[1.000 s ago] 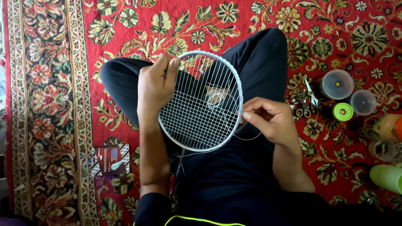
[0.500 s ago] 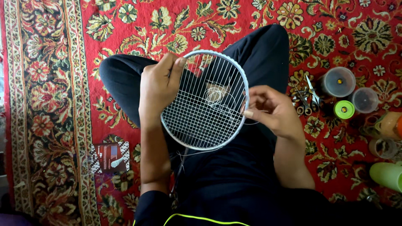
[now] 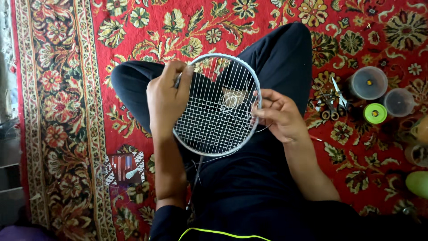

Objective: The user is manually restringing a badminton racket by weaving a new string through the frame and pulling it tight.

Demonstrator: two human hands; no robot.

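Note:
A racket head (image 3: 217, 105) with a pale frame and a partly woven grid of white strings lies tilted over my crossed legs in dark trousers. My left hand (image 3: 166, 99) grips the frame's left edge. At the frame's right edge, my right hand (image 3: 278, 115) pinches a thin loose string (image 3: 249, 119). A small coil of string shows through the grid near the upper right. Loose string ends hang below the frame.
A red floral carpet (image 3: 133, 27) covers the floor. To my right lie scissors (image 3: 332, 100), a green spool (image 3: 375, 113), two clear round containers (image 3: 368, 82) and other jars at the frame's edge. A small dark packet (image 3: 125, 167) lies by my left knee.
The racket head has turned more upright and my right hand has shifted up along its right edge, still pulling string. My left hand keeps its grip on the frame.

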